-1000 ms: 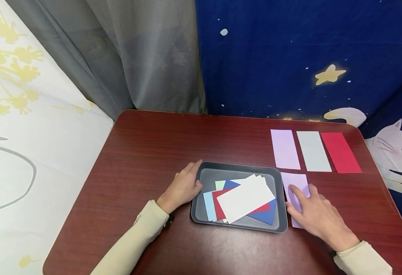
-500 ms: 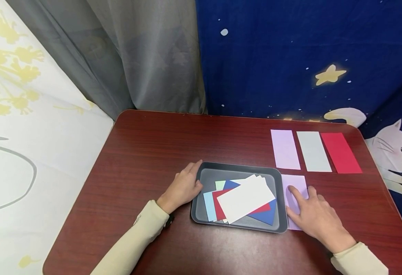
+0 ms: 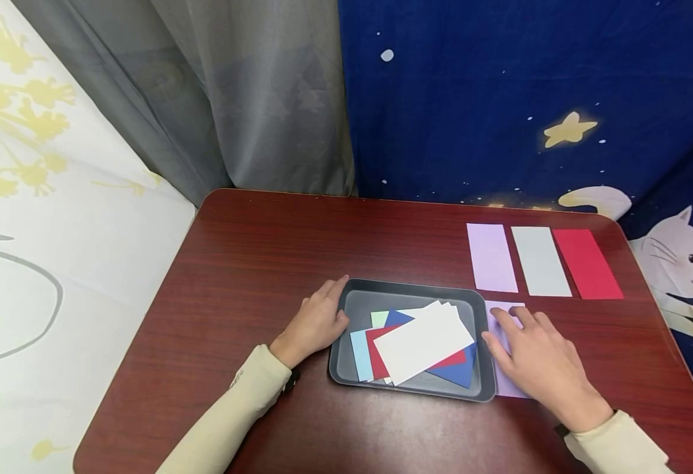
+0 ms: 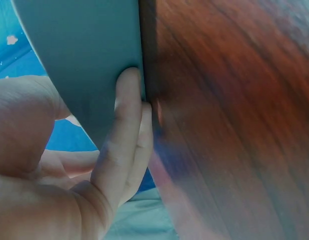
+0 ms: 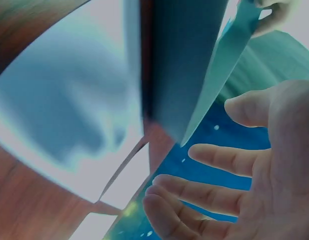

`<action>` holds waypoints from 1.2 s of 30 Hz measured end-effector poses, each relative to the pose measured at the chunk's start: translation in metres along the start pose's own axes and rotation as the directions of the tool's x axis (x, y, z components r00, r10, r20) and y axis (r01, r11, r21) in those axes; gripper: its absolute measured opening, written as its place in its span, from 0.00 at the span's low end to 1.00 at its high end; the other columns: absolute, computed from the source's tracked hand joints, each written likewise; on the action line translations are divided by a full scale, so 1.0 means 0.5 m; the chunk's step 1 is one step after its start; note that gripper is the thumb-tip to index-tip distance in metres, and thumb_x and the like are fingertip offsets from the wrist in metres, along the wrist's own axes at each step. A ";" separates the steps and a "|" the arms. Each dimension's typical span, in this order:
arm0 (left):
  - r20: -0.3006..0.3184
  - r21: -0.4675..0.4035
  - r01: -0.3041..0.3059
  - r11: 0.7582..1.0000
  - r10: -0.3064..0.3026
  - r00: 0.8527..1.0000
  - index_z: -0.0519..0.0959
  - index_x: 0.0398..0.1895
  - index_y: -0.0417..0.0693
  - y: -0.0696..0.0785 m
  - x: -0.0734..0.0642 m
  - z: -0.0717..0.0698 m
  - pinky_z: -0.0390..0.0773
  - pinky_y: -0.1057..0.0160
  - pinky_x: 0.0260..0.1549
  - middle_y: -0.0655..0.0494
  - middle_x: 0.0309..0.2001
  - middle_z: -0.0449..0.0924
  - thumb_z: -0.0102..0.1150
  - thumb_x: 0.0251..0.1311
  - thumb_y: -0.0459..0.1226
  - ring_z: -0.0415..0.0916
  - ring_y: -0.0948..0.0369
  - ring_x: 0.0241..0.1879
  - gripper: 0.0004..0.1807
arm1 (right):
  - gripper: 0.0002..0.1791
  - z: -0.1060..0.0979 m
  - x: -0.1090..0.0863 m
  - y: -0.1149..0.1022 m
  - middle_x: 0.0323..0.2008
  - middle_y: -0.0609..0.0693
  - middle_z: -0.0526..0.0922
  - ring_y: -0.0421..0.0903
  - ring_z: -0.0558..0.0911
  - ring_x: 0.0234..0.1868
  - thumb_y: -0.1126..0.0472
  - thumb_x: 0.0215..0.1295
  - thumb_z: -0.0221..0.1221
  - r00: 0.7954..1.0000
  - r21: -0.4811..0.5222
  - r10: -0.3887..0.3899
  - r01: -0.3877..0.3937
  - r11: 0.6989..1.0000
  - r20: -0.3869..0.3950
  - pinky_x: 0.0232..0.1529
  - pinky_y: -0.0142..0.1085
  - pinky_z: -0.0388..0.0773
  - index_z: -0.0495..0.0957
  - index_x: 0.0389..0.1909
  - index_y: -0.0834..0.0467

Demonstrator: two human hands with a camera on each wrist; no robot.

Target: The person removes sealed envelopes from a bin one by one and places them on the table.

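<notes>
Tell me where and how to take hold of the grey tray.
I'd pinch the grey tray by the walls of its two short sides, coming in from left and right. Those walls stand up from the table, and the left hand touches one. On the right, a lilac card lies flat along the wall, so reach over that.

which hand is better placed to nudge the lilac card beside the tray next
Likely the right hand: it is directly over that lilac card, while the left hand is across the tray, touching its opposite side.
</notes>
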State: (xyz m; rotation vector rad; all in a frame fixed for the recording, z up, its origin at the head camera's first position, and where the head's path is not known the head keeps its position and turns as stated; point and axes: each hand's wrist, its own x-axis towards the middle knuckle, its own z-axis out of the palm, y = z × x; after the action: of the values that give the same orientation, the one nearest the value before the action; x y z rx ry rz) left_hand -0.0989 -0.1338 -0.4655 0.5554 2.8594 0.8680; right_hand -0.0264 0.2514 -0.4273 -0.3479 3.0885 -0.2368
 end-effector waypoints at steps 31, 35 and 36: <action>-0.033 -0.009 -0.030 1.000 0.030 0.999 0.68 0.80 0.31 -0.006 0.000 0.006 0.85 0.38 0.50 0.35 0.66 0.79 0.64 0.63 0.28 0.84 0.48 0.48 0.39 | 0.47 0.022 0.066 -0.135 0.74 0.62 0.77 0.69 0.76 0.71 0.47 0.49 0.86 0.897 0.051 -0.409 0.407 0.912 0.167 0.56 0.64 0.84 0.81 0.74 0.47; -0.038 -0.030 -0.031 0.999 0.030 0.999 0.68 0.81 0.33 -0.026 0.005 0.019 0.85 0.39 0.50 0.37 0.67 0.78 0.64 0.63 0.29 0.84 0.49 0.48 0.40 | 0.47 0.026 0.073 -0.136 0.76 0.62 0.75 0.70 0.75 0.72 0.50 0.48 0.87 0.884 0.054 -0.426 0.424 0.904 0.191 0.56 0.63 0.84 0.82 0.73 0.47; -0.030 -0.028 -0.019 0.999 0.018 0.999 0.68 0.81 0.33 -0.030 0.006 0.024 0.85 0.38 0.50 0.37 0.67 0.78 0.65 0.62 0.29 0.84 0.48 0.48 0.41 | 0.47 0.027 0.074 -0.136 0.76 0.62 0.75 0.71 0.75 0.72 0.51 0.48 0.87 0.882 0.057 -0.429 0.427 0.903 0.196 0.55 0.64 0.84 0.83 0.73 0.47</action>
State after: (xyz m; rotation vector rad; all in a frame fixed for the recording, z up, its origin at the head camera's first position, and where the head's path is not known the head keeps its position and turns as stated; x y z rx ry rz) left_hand -0.1042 -0.1379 -0.4835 0.5715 2.8678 0.9265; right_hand -0.0468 0.1755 -0.4304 -0.9903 2.7675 -0.2111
